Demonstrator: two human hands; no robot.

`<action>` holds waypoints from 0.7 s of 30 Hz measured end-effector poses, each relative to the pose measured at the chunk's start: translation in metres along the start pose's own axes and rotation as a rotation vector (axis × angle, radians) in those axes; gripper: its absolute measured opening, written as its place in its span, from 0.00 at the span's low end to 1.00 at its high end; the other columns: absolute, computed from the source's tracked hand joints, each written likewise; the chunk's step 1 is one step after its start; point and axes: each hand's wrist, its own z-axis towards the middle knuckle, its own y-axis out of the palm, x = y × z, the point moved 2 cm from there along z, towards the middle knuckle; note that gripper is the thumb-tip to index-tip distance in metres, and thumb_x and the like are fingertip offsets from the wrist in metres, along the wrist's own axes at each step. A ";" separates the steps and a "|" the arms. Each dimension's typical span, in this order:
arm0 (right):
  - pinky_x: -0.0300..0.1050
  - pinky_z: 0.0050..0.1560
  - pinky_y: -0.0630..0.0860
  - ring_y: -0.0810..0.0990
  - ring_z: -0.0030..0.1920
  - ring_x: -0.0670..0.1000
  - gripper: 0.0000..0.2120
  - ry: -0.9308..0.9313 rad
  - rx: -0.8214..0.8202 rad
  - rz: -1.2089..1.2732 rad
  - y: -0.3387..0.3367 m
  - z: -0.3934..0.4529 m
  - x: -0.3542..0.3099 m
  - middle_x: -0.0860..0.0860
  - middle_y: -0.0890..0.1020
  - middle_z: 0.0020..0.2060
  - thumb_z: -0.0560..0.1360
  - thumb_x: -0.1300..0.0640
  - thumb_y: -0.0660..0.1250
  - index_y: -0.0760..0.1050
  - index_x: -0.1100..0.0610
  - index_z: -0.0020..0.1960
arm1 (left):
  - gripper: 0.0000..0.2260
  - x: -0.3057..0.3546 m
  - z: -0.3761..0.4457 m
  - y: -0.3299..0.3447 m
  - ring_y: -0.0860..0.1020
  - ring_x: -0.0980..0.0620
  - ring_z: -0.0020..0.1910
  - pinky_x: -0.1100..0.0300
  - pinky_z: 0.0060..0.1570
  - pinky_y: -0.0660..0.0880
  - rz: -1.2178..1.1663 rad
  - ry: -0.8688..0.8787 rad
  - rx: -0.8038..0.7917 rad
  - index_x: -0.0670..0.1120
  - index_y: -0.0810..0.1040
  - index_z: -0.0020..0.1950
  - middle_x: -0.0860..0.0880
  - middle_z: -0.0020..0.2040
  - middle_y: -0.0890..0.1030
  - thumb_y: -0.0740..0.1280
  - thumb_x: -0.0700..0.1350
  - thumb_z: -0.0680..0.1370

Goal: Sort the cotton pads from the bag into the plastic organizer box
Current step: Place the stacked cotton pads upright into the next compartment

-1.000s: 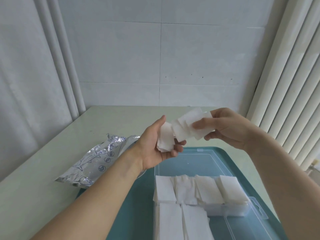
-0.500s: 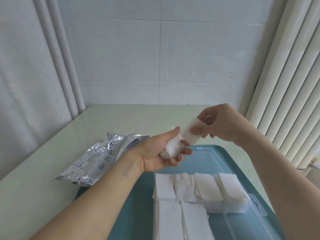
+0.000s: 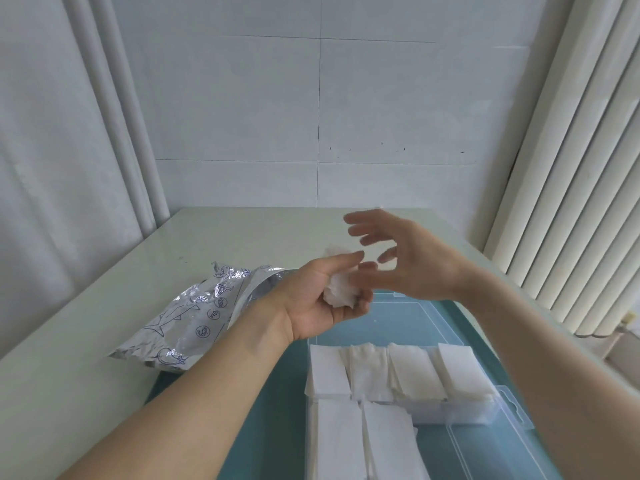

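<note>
Between our two raised hands, above the far edge of the clear plastic organizer box [image 3: 460, 408], we hold a small bunch of soft white cotton pads [image 3: 341, 292]. Our left hand [image 3: 322, 299] cups the bunch, fingers curled under it and thumb lying along its top. Just beyond those fingertips, our right hand [image 3: 405, 261] hovers with its fingers spread and loose, gripping nothing; motion blur hides whether its lowest finger touches the pads. Below our fingers, the box sits on a teal tray [image 3: 263, 427], with flat white pads already lying in rows in its compartments. Beside our left wrist, a crinkled silver foil bag [image 3: 194, 317] lies open on the pale table [image 3: 86, 341].

We judge the pads to be very light, limp and easily crumpled, prone to cling together. A gentle pinch at one pad's edge with thumb and forefinger should peel it free; squeezing the bunch would crease it.
</note>
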 end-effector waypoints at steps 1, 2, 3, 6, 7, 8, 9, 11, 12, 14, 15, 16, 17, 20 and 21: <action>0.36 0.58 0.75 0.74 0.65 0.38 0.43 0.008 -0.100 0.026 0.002 -0.002 -0.001 0.40 0.74 0.66 0.65 0.51 0.82 0.64 0.41 0.74 | 0.12 0.000 0.001 -0.002 0.78 0.50 0.38 0.58 0.36 0.78 -0.019 0.023 0.014 0.41 0.77 0.54 0.45 0.44 0.78 0.71 0.43 0.74; 0.35 0.60 0.74 0.71 0.67 0.39 0.50 0.014 -0.167 0.018 0.005 -0.003 -0.002 0.40 0.71 0.68 0.62 0.51 0.84 0.59 0.41 0.77 | 0.11 0.000 0.001 -0.002 0.79 0.50 0.40 0.56 0.39 0.79 -0.028 0.036 0.003 0.41 0.78 0.54 0.45 0.46 0.78 0.71 0.42 0.73; 0.34 0.60 0.74 0.70 0.68 0.40 0.55 0.011 -0.188 -0.024 0.010 -0.003 -0.003 0.40 0.69 0.69 0.60 0.51 0.85 0.56 0.40 0.78 | 0.11 0.000 0.000 -0.001 0.80 0.49 0.42 0.55 0.43 0.79 -0.028 0.037 -0.027 0.42 0.79 0.53 0.45 0.47 0.79 0.71 0.42 0.72; 0.37 0.54 0.76 0.77 0.58 0.42 0.57 -0.012 -0.108 -0.093 0.020 0.000 -0.005 0.39 0.76 0.60 0.58 0.53 0.85 0.57 0.39 0.77 | 0.12 0.000 -0.001 0.005 0.79 0.45 0.50 0.46 0.54 0.76 -0.024 0.029 -0.172 0.49 0.78 0.58 0.46 0.52 0.79 0.68 0.44 0.75; 0.36 0.51 0.75 0.78 0.53 0.40 0.55 -0.030 -0.079 -0.086 0.020 0.001 -0.006 0.37 0.78 0.54 0.58 0.54 0.85 0.58 0.40 0.77 | 0.13 0.000 -0.002 0.005 0.79 0.43 0.52 0.43 0.56 0.76 -0.028 0.021 -0.213 0.50 0.78 0.59 0.45 0.54 0.79 0.67 0.45 0.75; 0.35 0.49 0.74 0.79 0.51 0.39 0.54 -0.052 -0.057 -0.078 0.020 0.002 -0.007 0.37 0.79 0.50 0.59 0.55 0.84 0.58 0.40 0.77 | 0.13 -0.001 -0.002 0.004 0.79 0.42 0.53 0.42 0.57 0.76 -0.033 0.011 -0.240 0.51 0.78 0.60 0.44 0.55 0.79 0.68 0.46 0.75; 0.35 0.49 0.74 0.79 0.51 0.40 0.55 -0.069 -0.051 -0.073 0.018 0.002 -0.008 0.37 0.79 0.50 0.59 0.55 0.83 0.56 0.40 0.77 | 0.13 -0.001 -0.003 0.004 0.79 0.41 0.54 0.41 0.57 0.76 -0.041 0.002 -0.253 0.50 0.79 0.60 0.43 0.55 0.79 0.68 0.47 0.75; 0.38 0.52 0.76 0.79 0.52 0.42 0.59 -0.059 -0.099 -0.102 0.016 0.000 -0.009 0.38 0.77 0.56 0.58 0.52 0.84 0.51 0.38 0.78 | 0.13 -0.002 -0.003 0.004 0.79 0.42 0.52 0.44 0.55 0.77 -0.038 0.009 -0.228 0.49 0.80 0.58 0.44 0.53 0.79 0.70 0.48 0.74; 0.40 0.52 0.78 0.80 0.51 0.42 0.60 -0.036 -0.129 -0.135 0.016 -0.001 -0.010 0.39 0.76 0.57 0.57 0.51 0.85 0.51 0.38 0.78 | 0.12 -0.003 -0.001 0.004 0.79 0.44 0.49 0.48 0.52 0.77 -0.022 0.026 -0.195 0.48 0.80 0.56 0.45 0.50 0.79 0.71 0.48 0.73; 0.46 0.50 0.82 0.81 0.47 0.41 0.54 0.005 -0.143 -0.175 0.016 -0.003 -0.010 0.40 0.77 0.56 0.57 0.51 0.86 0.60 0.42 0.76 | 0.10 -0.005 0.001 0.003 0.80 0.49 0.43 0.55 0.47 0.76 -0.021 0.046 -0.129 0.47 0.78 0.50 0.47 0.44 0.80 0.72 0.46 0.72; 0.48 0.51 0.83 0.82 0.48 0.42 0.49 0.010 -0.120 -0.187 0.015 -0.002 -0.010 0.41 0.78 0.56 0.57 0.50 0.86 0.65 0.44 0.73 | 0.08 -0.005 0.001 0.003 0.81 0.49 0.42 0.55 0.47 0.77 -0.027 0.045 -0.128 0.47 0.77 0.50 0.48 0.42 0.80 0.72 0.45 0.73; 0.49 0.53 0.82 0.81 0.51 0.44 0.45 0.015 -0.092 -0.212 0.015 -0.001 -0.010 0.42 0.79 0.58 0.58 0.48 0.85 0.69 0.46 0.71 | 0.07 -0.005 0.001 0.002 0.82 0.49 0.43 0.53 0.48 0.79 -0.025 0.041 -0.147 0.47 0.77 0.50 0.48 0.42 0.81 0.71 0.44 0.74; 0.48 0.57 0.79 0.80 0.56 0.44 0.43 0.022 -0.064 -0.248 0.014 0.000 -0.009 0.42 0.78 0.59 0.58 0.45 0.85 0.71 0.47 0.69 | 0.06 -0.006 0.001 0.002 0.82 0.49 0.44 0.51 0.51 0.80 -0.018 0.035 -0.167 0.47 0.77 0.51 0.47 0.43 0.82 0.70 0.42 0.75; 0.49 0.64 0.71 0.75 0.60 0.46 0.43 0.090 -0.011 -0.358 0.010 0.001 -0.005 0.40 0.77 0.58 0.54 0.36 0.81 0.72 0.45 0.65 | 0.06 -0.010 0.003 0.000 0.83 0.49 0.43 0.52 0.53 0.81 0.028 0.051 -0.112 0.44 0.79 0.50 0.45 0.42 0.82 0.71 0.37 0.74; 0.49 0.64 0.71 0.74 0.60 0.46 0.41 0.113 -0.028 -0.376 0.009 0.001 -0.004 0.40 0.77 0.57 0.55 0.35 0.81 0.72 0.45 0.64 | 0.06 -0.010 0.004 -0.001 0.83 0.50 0.41 0.54 0.51 0.81 0.049 0.077 -0.067 0.44 0.81 0.48 0.46 0.40 0.82 0.72 0.36 0.73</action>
